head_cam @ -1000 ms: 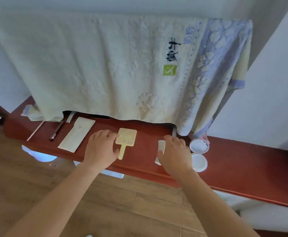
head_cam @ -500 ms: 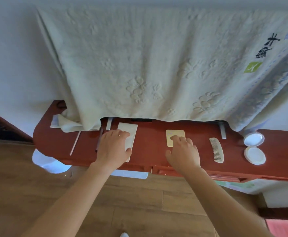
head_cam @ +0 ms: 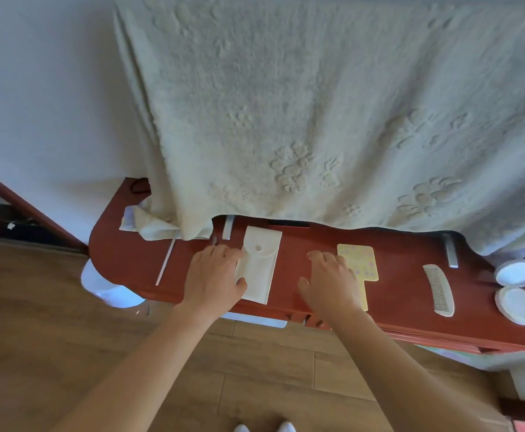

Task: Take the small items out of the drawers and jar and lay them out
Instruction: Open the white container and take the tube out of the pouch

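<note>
While your left hand (head_cam: 213, 277) lies flat and open, thumb on the white pouch (head_cam: 259, 266), your right hand (head_cam: 329, 283) rests open, empty, fingers overlapping the yellow paddle (head_cam: 359, 266). Comb (head_cam: 439, 289): at 3 o'clock of the paddle, apart.

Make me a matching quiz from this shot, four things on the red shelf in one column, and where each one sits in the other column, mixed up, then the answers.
Things:
1. white pouch
2. yellow paddle mirror
3. white comb
4. thin white stick

Places:
A. between the mirror and the two round white lids
B. partly under the right hand
C. farthest left, beyond the left hand
D. under the left hand's fingers

Pairs: 1-D, 2-B, 3-A, 4-C
</note>
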